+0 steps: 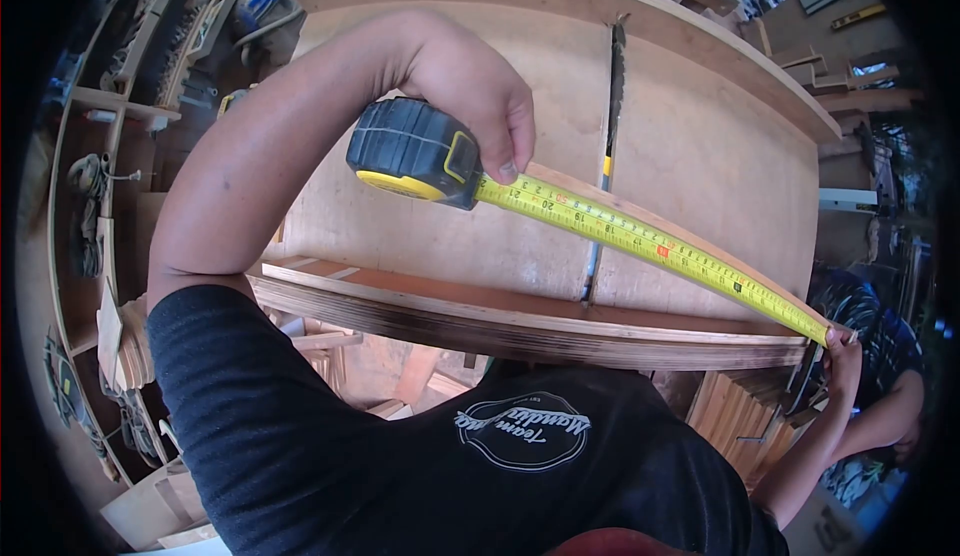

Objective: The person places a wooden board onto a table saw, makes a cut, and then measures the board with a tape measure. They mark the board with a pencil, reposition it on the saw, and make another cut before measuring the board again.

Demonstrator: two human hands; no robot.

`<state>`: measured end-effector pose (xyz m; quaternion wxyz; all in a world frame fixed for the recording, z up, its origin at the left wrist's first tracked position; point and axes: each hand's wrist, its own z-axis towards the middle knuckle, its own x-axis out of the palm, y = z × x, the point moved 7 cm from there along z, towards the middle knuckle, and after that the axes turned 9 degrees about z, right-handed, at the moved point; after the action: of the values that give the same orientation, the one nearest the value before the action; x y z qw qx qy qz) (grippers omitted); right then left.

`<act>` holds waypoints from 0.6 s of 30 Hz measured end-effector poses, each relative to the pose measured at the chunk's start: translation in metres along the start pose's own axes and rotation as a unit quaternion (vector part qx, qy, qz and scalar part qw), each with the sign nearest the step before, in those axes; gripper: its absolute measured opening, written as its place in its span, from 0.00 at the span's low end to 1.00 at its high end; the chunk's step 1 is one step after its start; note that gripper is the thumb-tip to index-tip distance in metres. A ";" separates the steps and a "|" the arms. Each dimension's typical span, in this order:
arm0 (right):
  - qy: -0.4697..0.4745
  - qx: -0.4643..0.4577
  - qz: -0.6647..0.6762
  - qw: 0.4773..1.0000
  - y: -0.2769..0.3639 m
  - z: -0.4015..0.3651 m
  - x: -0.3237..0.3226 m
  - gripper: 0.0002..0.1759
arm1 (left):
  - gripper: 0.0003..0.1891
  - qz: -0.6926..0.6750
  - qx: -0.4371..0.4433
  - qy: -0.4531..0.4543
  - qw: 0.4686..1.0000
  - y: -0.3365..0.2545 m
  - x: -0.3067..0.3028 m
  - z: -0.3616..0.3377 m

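Observation:
My left hand (465, 81) bends over a black-and-yellow tape measure (405, 151), its fingertips pressed near the mouth of the case. From there the yellow blade (640, 241) extends to the lower right, alongside the edge of a thin wooden strip (590, 194). At the far end, my right hand (843, 361) has its fingers closed on the blade's tip, near the corner of a wooden panel frame (450, 246). A narrow dark bar with a yellow section (607, 166) crosses the panel beneath the blade.
Stacked boards (500, 341) form the near edge, close to my body. Shelves (110, 106) with tools and coiled cords stand at the left. Another person (895, 421) is low at the right. Wood pieces (730, 421) stand below the frame's right end.

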<state>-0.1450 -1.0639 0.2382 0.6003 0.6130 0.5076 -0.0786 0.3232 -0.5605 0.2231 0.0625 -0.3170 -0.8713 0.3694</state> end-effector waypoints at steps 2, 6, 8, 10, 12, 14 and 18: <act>0.011 -0.009 -0.002 1.000 0.007 -0.001 0.004 0.24 | 0.12 -0.005 -0.006 -0.009 1.000 0.000 -0.001 -0.001; -0.002 0.025 -0.015 1.000 0.015 -0.008 0.008 0.22 | 0.12 0.041 -0.005 -0.020 0.999 -0.006 0.000 -0.006; -0.004 0.010 -0.039 0.999 0.016 -0.011 0.006 0.19 | 0.13 0.116 0.000 -0.019 0.993 -0.013 0.000 -0.008; -0.002 -0.014 0.010 1.000 0.001 -0.011 -0.010 0.18 | 0.14 0.116 -0.015 -0.035 0.992 -0.022 0.009 -0.014; -0.020 -0.028 0.057 0.998 0.003 -0.021 -0.028 0.16 | 0.15 0.113 -0.004 -0.029 0.993 -0.029 0.019 -0.020; -0.064 -0.087 0.121 0.987 0.047 -0.043 -0.042 0.13 | 0.15 0.073 0.028 -0.053 0.996 -0.043 0.031 -0.032; -0.112 -0.189 0.140 0.966 0.118 -0.051 -0.066 0.16 | 0.11 0.095 -0.008 -0.095 0.991 -0.048 0.038 -0.046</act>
<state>-0.1178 -1.0297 0.3759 0.7630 0.5410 0.3519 0.0358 0.2845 -0.5353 0.2840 -0.0588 -0.3620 -0.8423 0.3951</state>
